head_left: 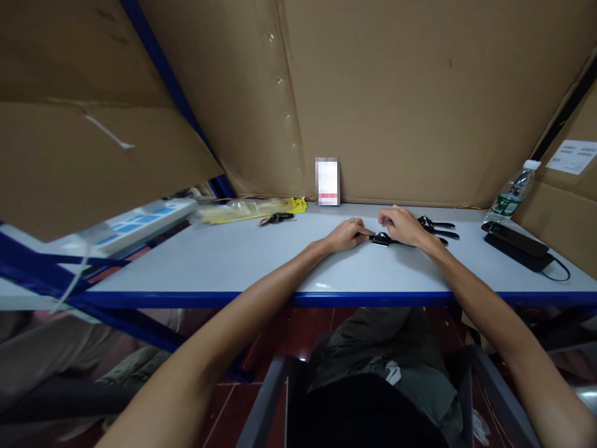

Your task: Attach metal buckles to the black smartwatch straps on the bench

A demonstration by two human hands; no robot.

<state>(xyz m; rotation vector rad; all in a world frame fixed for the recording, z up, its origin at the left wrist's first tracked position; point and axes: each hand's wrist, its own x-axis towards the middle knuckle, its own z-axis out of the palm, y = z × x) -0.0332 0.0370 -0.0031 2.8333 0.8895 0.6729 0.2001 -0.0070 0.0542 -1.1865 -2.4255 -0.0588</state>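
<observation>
A black spokeshave (381, 239), with a flat middle and slim handles, lies on the grey-white tabletop in front of me. The fingers of my left hand (347, 235) are closed on its left end. Just above its middle and right side is my right hand (400, 224), its fingers curled in. What those fingertips pinch, if anything, is too small to make out. Beyond my right wrist lie more black spokeshaves (441, 230), their handles pointing right and their other ends partly hidden by my hand.
A white upright card or screen (327, 182), blurred, stands against the cardboard wall (396, 99). Yellow-edged plastic bags (252, 209) and a small dark tool (277, 218) lie at the left. At the right are a water bottle (510, 194) and a black case (515, 246). The table has a blue front edge (364, 299).
</observation>
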